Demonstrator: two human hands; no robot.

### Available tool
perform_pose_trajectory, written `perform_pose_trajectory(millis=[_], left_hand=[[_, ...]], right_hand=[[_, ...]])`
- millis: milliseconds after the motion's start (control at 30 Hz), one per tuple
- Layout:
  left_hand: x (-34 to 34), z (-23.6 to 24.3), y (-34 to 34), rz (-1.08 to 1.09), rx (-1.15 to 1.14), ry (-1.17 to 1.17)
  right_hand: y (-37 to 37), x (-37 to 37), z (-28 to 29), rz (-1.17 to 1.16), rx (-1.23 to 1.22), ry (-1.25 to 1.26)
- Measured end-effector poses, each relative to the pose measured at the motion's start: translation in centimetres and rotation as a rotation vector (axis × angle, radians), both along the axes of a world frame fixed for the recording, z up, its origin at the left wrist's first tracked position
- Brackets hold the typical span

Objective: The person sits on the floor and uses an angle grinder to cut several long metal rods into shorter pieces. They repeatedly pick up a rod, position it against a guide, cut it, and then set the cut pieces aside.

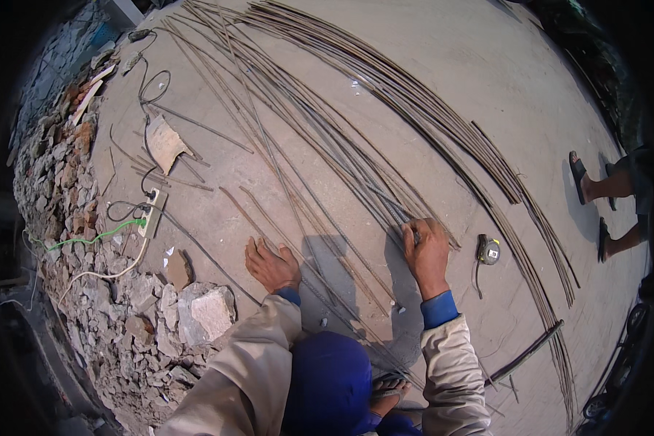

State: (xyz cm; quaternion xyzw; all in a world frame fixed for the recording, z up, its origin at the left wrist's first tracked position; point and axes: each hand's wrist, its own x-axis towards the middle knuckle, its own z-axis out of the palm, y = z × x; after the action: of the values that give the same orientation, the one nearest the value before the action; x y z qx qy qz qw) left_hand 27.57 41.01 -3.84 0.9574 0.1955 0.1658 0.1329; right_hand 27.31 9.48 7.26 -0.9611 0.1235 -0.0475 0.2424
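Long thin steel rebar rods (298,109) fan across the concrete ground from the far left toward me. My left hand (272,265) is held low beside a few of these rods, palm down, with its fingers apart and nothing in them. Over the near right ends of the middle rods, my right hand (426,254) is closed. A small dark end shows between its thumb and fingers, but I cannot make out what it is. To the right of that hand lies a tape measure (489,251) with a dark strap.
Broken concrete and brick rubble (134,320) heaps along the left. A white power strip (152,213) with cables lies near a cardboard piece (166,143). A denser rebar bundle (407,98) curves down the right, near a dark bar (525,354). Another person's legs (610,187) stand far right.
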Motion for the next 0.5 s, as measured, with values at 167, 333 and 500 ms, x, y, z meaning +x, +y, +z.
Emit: perform_pose_trajectory(millis=[167, 333, 500], left_hand=[[0.1, -0.4, 0.0, -0.003, -0.042, -0.042], [0.2, -0.4, 0.3, 0.017, -0.063, -0.031], [0.2, -0.3, 0.0, 0.008, -0.061, -0.05]], right_hand=[[15.6, 0.8, -2.8, 0.312, 0.121, 0.264], [18.3, 0.3, -5.1, 0.284, 0.218, 0.258], [15.8, 0.8, -4.8, 0.178, 0.313, 0.211]])
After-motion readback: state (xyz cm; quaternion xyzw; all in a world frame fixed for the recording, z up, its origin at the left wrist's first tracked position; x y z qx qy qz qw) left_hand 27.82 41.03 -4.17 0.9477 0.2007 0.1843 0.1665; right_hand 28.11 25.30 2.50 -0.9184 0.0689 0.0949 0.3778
